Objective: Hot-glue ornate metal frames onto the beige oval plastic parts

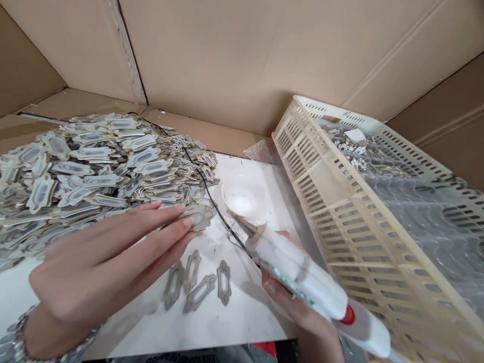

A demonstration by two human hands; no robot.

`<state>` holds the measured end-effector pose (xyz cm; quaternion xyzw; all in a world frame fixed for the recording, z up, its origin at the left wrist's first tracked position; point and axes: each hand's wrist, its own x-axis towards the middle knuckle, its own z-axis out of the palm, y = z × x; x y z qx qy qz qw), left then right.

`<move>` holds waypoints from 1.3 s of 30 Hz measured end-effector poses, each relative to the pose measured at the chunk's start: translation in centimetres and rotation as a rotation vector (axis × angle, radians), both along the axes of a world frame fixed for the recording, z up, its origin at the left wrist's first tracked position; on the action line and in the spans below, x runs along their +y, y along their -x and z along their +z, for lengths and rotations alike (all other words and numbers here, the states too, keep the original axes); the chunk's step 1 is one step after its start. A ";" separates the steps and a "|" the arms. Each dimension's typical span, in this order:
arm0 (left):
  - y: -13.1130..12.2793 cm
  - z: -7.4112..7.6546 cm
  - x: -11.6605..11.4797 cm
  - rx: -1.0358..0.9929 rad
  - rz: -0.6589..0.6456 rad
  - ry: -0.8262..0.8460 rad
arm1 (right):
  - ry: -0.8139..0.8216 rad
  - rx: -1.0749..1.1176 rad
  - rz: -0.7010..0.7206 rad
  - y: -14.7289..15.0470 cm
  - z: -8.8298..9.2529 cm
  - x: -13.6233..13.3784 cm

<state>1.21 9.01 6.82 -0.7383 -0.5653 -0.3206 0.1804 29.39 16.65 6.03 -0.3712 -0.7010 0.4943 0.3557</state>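
My left hand (113, 252), with a beaded bracelet at the wrist, reaches in from the left. Its fingers close on a small grey ornate frame-shaped piece (202, 218) at the edge of the pile; the thumb is hidden. In my right hand (291, 302) is a white glue gun (298, 269) with a conical metal nozzle and a red spot near its rear. The nozzle points up and left, a short way right of the grey piece. Several loose grey frame pieces (224, 283) lie flat on the white board (242, 327) between my hands.
A large heap of similar frame pieces (86, 166) covers the left. A black cord (206, 186) runs across the board. At right stands a cream slotted crate (321, 186) holding clear plastic trays (423, 212) and small metal parts. Cardboard walls (227, 65) enclose the back.
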 end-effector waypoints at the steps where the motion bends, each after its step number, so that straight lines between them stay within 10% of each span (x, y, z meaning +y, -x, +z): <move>1: 0.0 0.0 0.0 0.001 0.003 -0.008 | -0.030 -0.012 0.026 0.0 0.0 0.0; 20: -0.2 1.5 -0.5 0.031 -0.063 0.042 | -0.309 -0.105 0.127 0.8 -1.4 0.4; 39: -0.4 1.0 0.1 0.024 -0.046 -0.096 | -0.249 -0.155 0.103 0.8 -1.7 0.2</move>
